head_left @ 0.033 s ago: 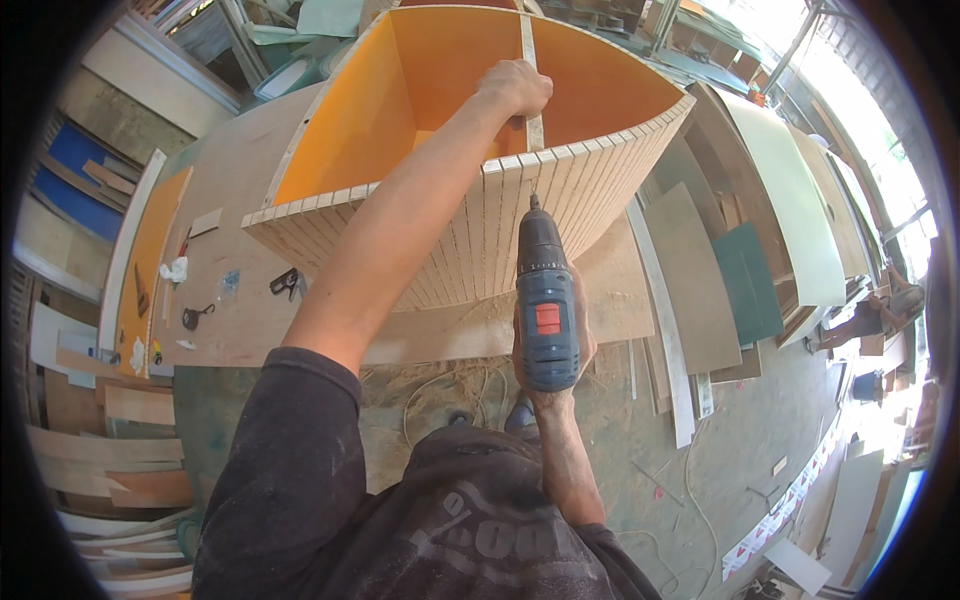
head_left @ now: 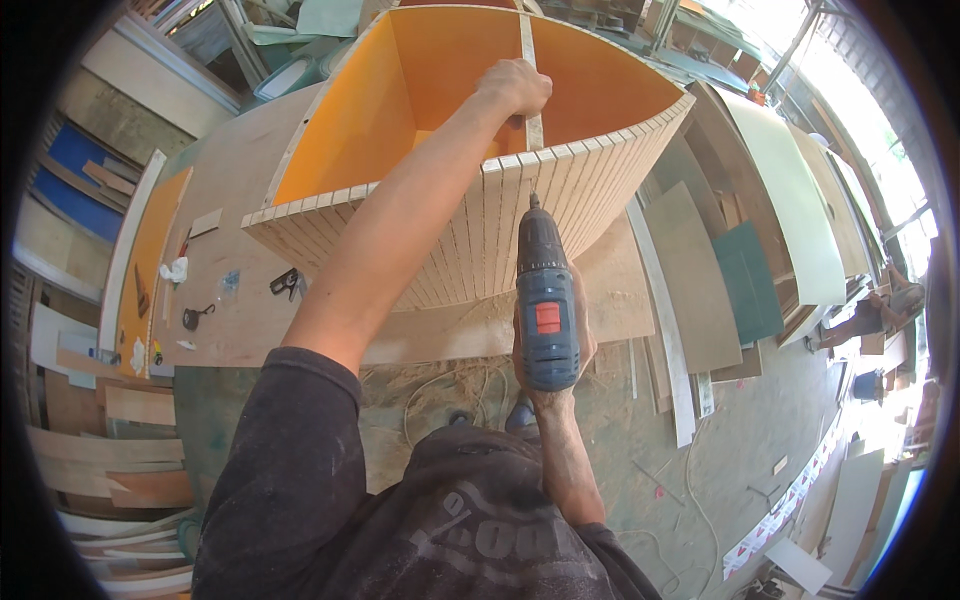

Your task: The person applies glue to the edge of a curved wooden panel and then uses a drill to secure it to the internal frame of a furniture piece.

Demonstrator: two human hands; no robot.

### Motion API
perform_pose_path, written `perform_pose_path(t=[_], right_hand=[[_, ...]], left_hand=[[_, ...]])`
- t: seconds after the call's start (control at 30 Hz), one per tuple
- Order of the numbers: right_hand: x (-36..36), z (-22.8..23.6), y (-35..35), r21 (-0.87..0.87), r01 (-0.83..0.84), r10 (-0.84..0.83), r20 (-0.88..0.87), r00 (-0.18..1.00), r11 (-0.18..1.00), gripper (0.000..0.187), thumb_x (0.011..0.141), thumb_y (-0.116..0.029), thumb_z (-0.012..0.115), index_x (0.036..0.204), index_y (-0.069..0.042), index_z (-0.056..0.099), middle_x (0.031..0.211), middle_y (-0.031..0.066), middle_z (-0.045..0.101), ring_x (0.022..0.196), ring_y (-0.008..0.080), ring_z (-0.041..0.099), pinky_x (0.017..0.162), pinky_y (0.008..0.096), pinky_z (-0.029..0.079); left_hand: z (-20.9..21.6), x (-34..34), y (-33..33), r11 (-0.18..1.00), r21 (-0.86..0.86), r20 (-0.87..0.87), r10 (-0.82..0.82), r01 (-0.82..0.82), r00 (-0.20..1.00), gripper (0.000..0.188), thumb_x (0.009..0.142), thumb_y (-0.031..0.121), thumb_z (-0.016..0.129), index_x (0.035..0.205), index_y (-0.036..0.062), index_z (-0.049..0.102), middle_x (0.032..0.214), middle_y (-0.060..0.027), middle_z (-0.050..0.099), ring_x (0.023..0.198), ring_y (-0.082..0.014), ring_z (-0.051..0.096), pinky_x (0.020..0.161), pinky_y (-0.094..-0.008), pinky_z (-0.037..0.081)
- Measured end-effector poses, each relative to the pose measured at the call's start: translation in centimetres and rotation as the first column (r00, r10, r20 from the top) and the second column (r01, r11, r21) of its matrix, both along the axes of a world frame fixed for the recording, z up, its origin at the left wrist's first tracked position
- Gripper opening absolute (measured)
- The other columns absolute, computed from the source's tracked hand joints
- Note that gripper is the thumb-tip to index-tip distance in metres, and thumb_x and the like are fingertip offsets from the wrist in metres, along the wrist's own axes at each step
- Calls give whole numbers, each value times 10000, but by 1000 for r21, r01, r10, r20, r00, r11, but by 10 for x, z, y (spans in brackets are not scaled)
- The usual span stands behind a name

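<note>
Head view: your left hand is clenched over the wooden divider strip inside the orange-lined curved cabinet, which stands on the plywood bench near its far edge. Your right hand wraps the blue cordless drill, tip against the slatted outer wall.

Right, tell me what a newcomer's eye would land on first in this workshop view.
First, the big curved cabinet shell with an orange inside and ribbed pale wooden slats outside, standing on the plywood workbench at the top centre. The left hand grips a thin wooden divider strip at its upper rim. Just below, the right hand holds a blue cordless drill with a red label, its tip pointed up at the slats.
</note>
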State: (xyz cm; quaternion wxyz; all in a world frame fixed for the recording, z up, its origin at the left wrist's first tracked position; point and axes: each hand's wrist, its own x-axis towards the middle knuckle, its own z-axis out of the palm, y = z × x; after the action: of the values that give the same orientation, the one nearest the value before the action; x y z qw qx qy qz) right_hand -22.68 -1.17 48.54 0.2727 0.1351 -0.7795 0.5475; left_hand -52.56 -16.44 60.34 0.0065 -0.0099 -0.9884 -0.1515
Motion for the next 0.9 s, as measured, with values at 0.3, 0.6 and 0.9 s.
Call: perform_pose_path(t=[0.3, 0.6, 0.9], right_hand=[[-2, -6, 5, 21, 28, -28, 3, 1000, 999, 701, 883, 0, 729, 1527, -59, 458, 1153, 122, 710, 1025, 208, 719, 896, 371, 579], [-1, -2, 3, 9, 19, -19, 12, 1000, 1000, 706, 870, 8, 725, 1521, -64, 461, 1155, 132, 710, 1027, 222, 723, 890, 373, 580], [0, 5, 6, 23, 15, -15, -16, 1000, 1000, 698, 882, 19, 710, 1527, -66, 455, 1172, 129, 715, 1056, 221, 719, 910, 378, 575]], left_hand=[[9, 13, 8, 983, 166, 4, 74, -74, 997, 493, 1018, 307, 412, 878, -64, 706, 916, -207, 749, 649, -250, 751, 728, -351, 636], [4, 12, 7, 981, 178, -20, 76, -71, 997, 493, 1017, 333, 427, 878, -43, 714, 850, -190, 750, 638, -246, 750, 753, -346, 636], [3, 7, 0, 1000, -6, -15, -19, 19, 1000, 347, 1006, 171, 412, 1060, 2, 710, 979, -181, 737, 695, -248, 762, 767, -366, 645]])
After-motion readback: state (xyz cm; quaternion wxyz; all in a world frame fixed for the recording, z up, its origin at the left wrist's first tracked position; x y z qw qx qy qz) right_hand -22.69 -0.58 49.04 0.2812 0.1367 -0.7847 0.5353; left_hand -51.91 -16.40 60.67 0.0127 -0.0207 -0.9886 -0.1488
